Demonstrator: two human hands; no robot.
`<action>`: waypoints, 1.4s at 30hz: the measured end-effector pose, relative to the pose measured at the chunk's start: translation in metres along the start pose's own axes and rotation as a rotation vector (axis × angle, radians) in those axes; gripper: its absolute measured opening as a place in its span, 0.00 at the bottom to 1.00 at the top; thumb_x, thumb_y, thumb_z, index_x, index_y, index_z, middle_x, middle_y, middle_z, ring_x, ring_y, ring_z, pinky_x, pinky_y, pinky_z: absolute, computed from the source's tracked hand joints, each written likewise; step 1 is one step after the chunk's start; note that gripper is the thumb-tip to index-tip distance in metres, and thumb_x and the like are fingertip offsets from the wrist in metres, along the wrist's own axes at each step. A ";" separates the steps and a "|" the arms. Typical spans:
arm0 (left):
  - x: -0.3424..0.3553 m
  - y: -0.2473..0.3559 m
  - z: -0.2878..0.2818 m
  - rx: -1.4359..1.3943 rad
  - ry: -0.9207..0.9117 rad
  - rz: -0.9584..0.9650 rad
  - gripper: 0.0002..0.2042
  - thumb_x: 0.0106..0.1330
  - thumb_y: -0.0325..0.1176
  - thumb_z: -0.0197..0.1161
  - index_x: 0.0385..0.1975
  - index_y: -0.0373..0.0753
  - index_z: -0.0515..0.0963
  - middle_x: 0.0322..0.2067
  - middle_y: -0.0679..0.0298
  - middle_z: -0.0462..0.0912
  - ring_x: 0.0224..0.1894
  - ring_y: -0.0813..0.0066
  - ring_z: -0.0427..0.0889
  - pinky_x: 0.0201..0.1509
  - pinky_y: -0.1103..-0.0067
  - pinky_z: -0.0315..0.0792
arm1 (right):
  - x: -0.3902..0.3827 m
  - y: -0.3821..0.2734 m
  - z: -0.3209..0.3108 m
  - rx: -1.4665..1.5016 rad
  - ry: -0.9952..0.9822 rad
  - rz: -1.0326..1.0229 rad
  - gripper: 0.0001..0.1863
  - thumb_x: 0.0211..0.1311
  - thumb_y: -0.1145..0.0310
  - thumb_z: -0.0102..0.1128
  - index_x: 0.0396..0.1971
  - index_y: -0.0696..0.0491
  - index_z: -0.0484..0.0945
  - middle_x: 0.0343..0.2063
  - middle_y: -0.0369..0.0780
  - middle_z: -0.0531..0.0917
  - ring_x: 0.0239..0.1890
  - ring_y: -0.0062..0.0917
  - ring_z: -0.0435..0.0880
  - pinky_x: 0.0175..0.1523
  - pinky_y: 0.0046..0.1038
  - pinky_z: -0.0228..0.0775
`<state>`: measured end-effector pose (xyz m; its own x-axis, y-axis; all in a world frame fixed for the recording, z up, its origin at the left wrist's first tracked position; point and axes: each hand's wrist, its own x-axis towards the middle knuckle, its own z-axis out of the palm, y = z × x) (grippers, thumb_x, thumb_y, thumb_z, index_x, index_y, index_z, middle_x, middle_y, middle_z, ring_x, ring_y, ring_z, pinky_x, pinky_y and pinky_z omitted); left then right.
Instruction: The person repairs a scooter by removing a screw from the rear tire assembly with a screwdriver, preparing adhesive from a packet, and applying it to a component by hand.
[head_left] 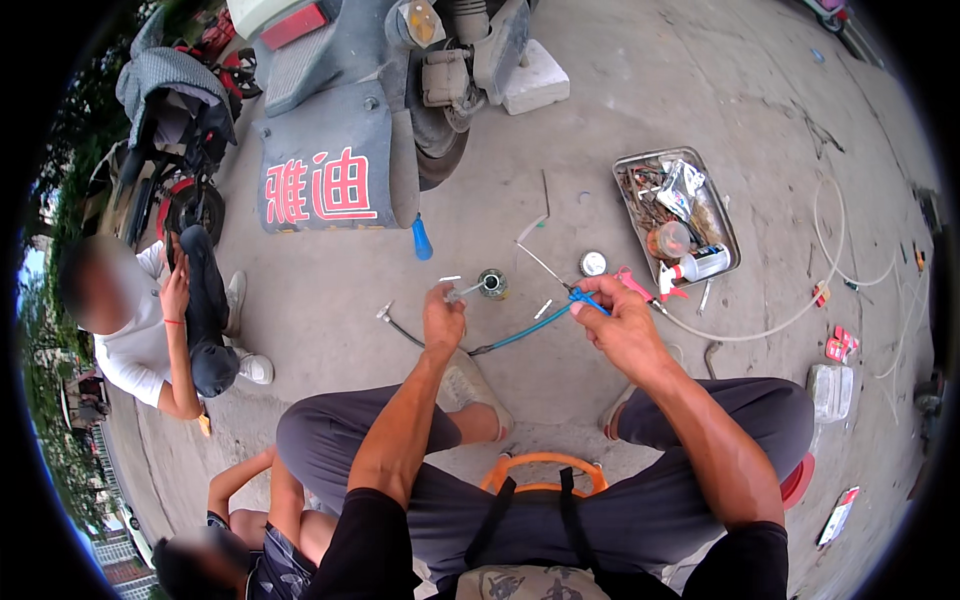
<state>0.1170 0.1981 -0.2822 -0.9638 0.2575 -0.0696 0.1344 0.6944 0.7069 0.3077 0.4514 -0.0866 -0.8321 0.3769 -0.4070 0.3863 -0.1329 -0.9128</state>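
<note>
My left hand (443, 318) is closed in a pinch on a pale, thin applicator stick (466, 291). The stick's far end reaches the mouth of a small round jar (492, 284) with dark contents on the ground. In my right hand (620, 325) is a blue-handled tool (590, 299). From its handle a thin straight rod (543, 262) points up and left; its tip looks pale. Beneath and between my hands a blue hose (525, 331) curves across the ground, ending at the left in a dark section with a metal fitting (385, 313). A round white lid (593, 263) lies near my right hand.
A metal tray (738, 225) of tools, a spray bottle (698, 264) and a pink-handled air gun (636, 284) on a clear hose (745, 336) lie right. A scooter (400, 100) stands ahead. One person (135, 340) squats left; another (265, 550) sits lower left.
</note>
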 end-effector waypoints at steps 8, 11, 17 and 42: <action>-0.006 0.020 -0.009 0.012 -0.065 -0.033 0.20 0.63 0.30 0.67 0.54 0.30 0.78 0.47 0.44 0.81 0.43 0.56 0.84 0.50 0.67 0.77 | 0.005 0.002 0.002 -0.010 0.000 0.006 0.14 0.65 0.69 0.64 0.48 0.58 0.78 0.29 0.35 0.81 0.26 0.17 0.73 0.32 0.25 0.66; 0.001 0.002 -0.020 -0.073 -0.097 -0.098 0.20 0.65 0.29 0.65 0.56 0.28 0.76 0.47 0.45 0.81 0.44 0.60 0.85 0.49 0.70 0.79 | 0.008 0.000 0.006 -0.017 -0.023 0.000 0.14 0.65 0.68 0.63 0.48 0.58 0.78 0.29 0.35 0.80 0.27 0.17 0.73 0.32 0.25 0.67; -0.038 0.091 -0.075 -0.705 -0.273 -0.314 0.20 0.72 0.25 0.58 0.62 0.26 0.68 0.47 0.54 0.77 0.46 0.66 0.84 0.52 0.76 0.83 | 0.008 -0.002 0.002 0.043 -0.018 0.037 0.14 0.65 0.67 0.63 0.47 0.58 0.80 0.28 0.34 0.80 0.27 0.17 0.74 0.33 0.24 0.67; -0.071 0.168 -0.149 -0.744 -0.258 0.059 0.21 0.71 0.24 0.61 0.62 0.32 0.69 0.54 0.58 0.78 0.51 0.67 0.83 0.58 0.71 0.79 | -0.023 -0.030 -0.010 0.103 -0.042 -0.051 0.14 0.63 0.69 0.62 0.45 0.60 0.83 0.24 0.32 0.80 0.26 0.12 0.72 0.31 0.20 0.62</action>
<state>0.1736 0.1963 -0.0533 -0.8638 0.4906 -0.1143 -0.0937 0.0663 0.9934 0.3194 0.4554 -0.0497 -0.8666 0.3468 -0.3589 0.3017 -0.2087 -0.9303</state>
